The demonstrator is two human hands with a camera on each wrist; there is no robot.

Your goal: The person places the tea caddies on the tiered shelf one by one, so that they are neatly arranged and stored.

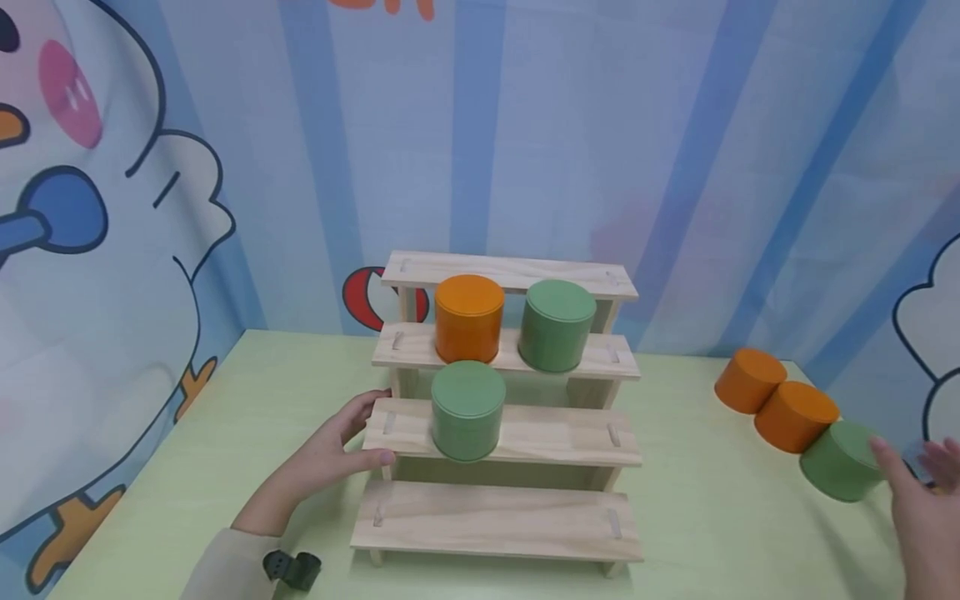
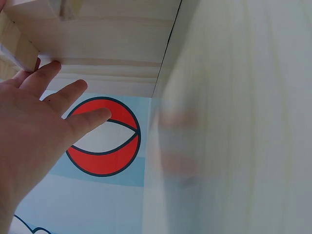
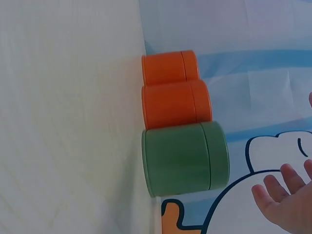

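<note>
A wooden four-step rack (image 1: 495,508) stands on the table. My left hand (image 1: 330,454) holds the left end of its second step from the bottom, thumb at the front edge and fingers toward the back; the other fingers spread below in the left wrist view. A green canister (image 1: 468,412) sits on that step. One step higher stand an orange canister (image 1: 469,321) and another green canister (image 1: 557,327). At the far right, my right hand (image 1: 926,508) is beside a third green canister (image 1: 842,462), fingers apart and holding nothing; the right wrist view shows a gap between them.
Two more orange canisters (image 1: 797,417) stand in a slanting row behind the right-hand green one, close together. The pale green table (image 1: 697,500) ends at a blue striped backdrop (image 1: 555,150) with cartoon figures. A black wrist strap (image 1: 292,570) is on the left forearm.
</note>
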